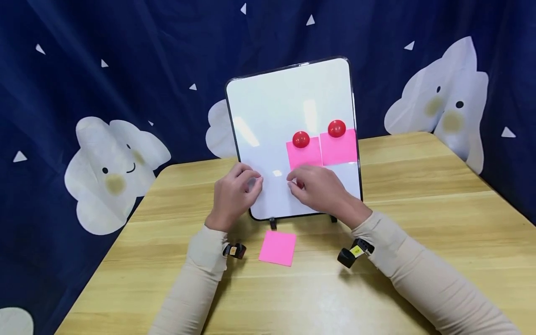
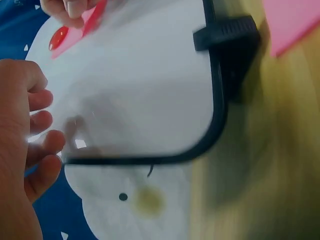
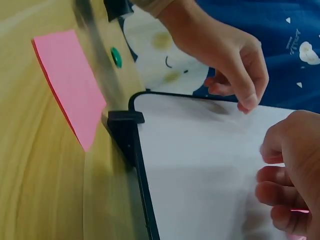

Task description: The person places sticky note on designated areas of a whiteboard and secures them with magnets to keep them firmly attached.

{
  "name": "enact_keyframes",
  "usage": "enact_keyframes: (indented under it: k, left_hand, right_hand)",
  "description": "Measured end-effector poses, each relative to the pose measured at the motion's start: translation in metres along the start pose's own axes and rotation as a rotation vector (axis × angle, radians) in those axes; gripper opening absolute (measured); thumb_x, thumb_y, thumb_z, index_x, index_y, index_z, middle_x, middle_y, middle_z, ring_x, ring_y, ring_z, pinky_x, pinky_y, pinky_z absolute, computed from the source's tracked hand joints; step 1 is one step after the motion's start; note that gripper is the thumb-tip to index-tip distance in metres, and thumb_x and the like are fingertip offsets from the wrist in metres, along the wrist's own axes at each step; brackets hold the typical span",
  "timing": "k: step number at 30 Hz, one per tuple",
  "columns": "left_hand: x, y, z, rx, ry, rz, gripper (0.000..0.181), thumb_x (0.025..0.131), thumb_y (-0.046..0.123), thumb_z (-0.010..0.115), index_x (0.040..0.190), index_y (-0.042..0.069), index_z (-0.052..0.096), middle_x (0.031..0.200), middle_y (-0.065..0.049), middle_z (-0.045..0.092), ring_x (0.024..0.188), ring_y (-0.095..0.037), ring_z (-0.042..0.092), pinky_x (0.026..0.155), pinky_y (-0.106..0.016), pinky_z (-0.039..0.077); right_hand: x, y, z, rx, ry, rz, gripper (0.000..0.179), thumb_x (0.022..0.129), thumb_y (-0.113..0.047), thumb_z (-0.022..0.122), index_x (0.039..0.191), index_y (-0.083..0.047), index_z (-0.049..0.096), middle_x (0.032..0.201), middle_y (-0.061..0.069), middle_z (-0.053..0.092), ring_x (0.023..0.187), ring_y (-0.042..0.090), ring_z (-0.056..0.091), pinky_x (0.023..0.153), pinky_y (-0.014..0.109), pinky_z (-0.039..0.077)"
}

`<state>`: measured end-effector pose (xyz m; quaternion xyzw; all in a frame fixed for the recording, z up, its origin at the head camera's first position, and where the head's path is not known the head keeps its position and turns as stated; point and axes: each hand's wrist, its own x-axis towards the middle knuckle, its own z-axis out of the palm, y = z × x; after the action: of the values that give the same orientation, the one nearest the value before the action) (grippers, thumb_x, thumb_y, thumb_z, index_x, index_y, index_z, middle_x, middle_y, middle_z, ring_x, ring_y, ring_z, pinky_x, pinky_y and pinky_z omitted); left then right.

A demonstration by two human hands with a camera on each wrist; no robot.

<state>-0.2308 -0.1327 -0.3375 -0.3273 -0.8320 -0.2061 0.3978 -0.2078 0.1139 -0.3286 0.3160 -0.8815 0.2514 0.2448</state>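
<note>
Both hands are raised at the lower part of a white board (image 1: 268, 121) with a black frame. My left hand (image 1: 234, 193) is near its lower left, fingers loosely bent and no object showing in them. Toward the right, my right hand (image 1: 320, 188) has its fingers loosely curled just below the pink notes; the right wrist view shows nothing between them. A left pink note (image 1: 304, 154) and a right pink note (image 1: 339, 148) lie on the board, each under a round red magnet, the left magnet (image 1: 301, 139) and the right magnet (image 1: 337, 128).
On the wooden table (image 1: 418, 195), a loose pink note (image 1: 278, 248) lies in front of the board, between the forearms. Small black feet (image 1: 273, 224) support the board. The right wrist view shows a green magnet (image 3: 116, 57) on the table. A blue cloud-patterned curtain (image 1: 167, 46) hangs behind.
</note>
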Motion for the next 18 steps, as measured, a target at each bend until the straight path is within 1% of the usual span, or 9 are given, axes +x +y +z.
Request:
enact_keyframes:
  k: [3,6,10,13,15,18]
  left_hand:
    - [-0.006,-0.008,-0.006,0.001,-0.003,0.002,0.013,0.09,0.022,0.07,0.085,0.011,0.075,0.085,0.0,0.062,0.056,-0.009,0.051,0.048,-0.028,0.041]
    - [-0.014,-0.017,-0.013,0.001,-0.012,0.011,0.012,0.09,0.02,0.07,0.085,0.01,0.075,0.084,-0.002,0.063,0.055,-0.009,0.049,0.046,-0.028,0.039]
    - [-0.025,-0.029,-0.021,0.002,-0.003,0.013,0.014,0.09,0.02,0.069,0.084,0.009,0.074,0.08,-0.002,0.063,0.052,-0.009,0.048,0.045,-0.029,0.037]
    - [-0.033,-0.036,-0.024,0.016,-0.003,0.006,0.019,0.092,0.024,0.065,0.083,0.01,0.075,0.074,0.0,0.062,0.052,-0.009,0.048,0.045,-0.03,0.038]
    - [-0.036,-0.039,-0.025,0.027,-0.014,0.003,0.023,0.093,0.026,0.063,0.083,0.011,0.075,0.07,0.001,0.062,0.053,-0.009,0.049,0.046,-0.03,0.039]
    - [-0.039,-0.042,-0.026,0.032,-0.038,0.0,0.025,0.095,0.028,0.061,0.083,0.011,0.075,0.069,0.001,0.063,0.054,-0.01,0.052,0.047,-0.031,0.042]
  right_hand:
    - [0.002,-0.006,0.002,0.064,-0.077,0.035,0.014,0.09,-0.017,0.071,0.101,-0.009,0.077,0.071,-0.005,0.059,0.063,0.012,0.051,0.057,0.028,0.046]
    - [0.002,-0.011,0.005,0.108,-0.163,0.022,0.015,0.092,-0.018,0.069,0.102,-0.009,0.077,0.07,-0.007,0.058,0.062,0.011,0.051,0.058,0.029,0.046]
    - [0.001,-0.016,0.009,0.097,-0.271,-0.019,0.013,0.093,-0.019,0.068,0.1,-0.012,0.076,0.071,-0.009,0.057,0.067,0.01,0.051,0.061,0.029,0.045]
    - [-0.001,-0.018,0.01,0.075,-0.329,-0.024,0.009,0.093,-0.02,0.068,0.096,-0.015,0.075,0.071,-0.01,0.055,0.07,0.01,0.051,0.065,0.029,0.045]
    - [-0.002,-0.018,0.01,0.078,-0.365,-0.019,0.007,0.093,-0.02,0.069,0.092,-0.016,0.075,0.071,-0.011,0.055,0.07,0.01,0.051,0.066,0.03,0.045]
    - [-0.004,-0.019,0.011,0.098,-0.419,-0.017,0.006,0.092,-0.019,0.069,0.088,-0.018,0.073,0.07,-0.011,0.055,0.071,0.01,0.051,0.069,0.03,0.045]
